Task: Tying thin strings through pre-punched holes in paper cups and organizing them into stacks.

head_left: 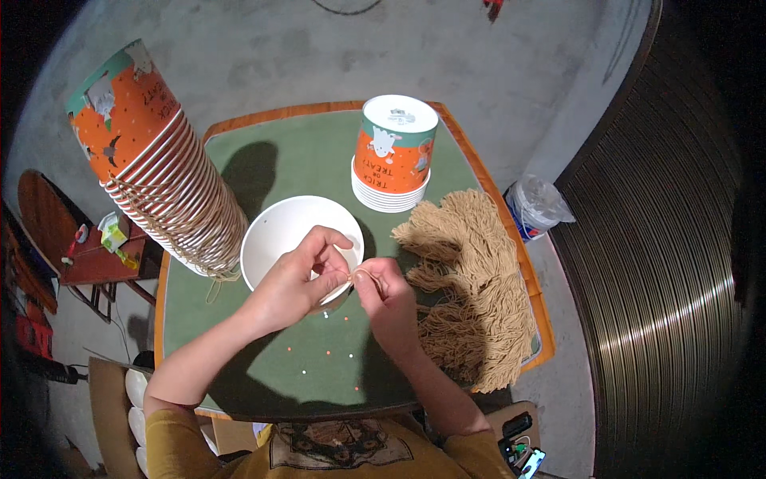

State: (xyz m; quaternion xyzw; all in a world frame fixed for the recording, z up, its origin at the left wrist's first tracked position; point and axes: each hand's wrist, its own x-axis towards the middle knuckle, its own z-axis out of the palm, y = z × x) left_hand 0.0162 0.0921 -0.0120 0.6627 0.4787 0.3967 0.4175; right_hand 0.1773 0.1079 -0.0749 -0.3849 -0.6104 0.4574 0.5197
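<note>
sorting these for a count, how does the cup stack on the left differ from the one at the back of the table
The left cup stack is tall, leans over on its side, and has tan string handles hanging from it. The back cup stack is short, stands upside down on the green table, and shows no strings. Both are orange paper cups with teal bands.

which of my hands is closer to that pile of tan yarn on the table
Right. Your right hand is beside the left edge of the tan yarn pile, nearly touching it. Your left hand is farther left, over the open white cup.
</note>
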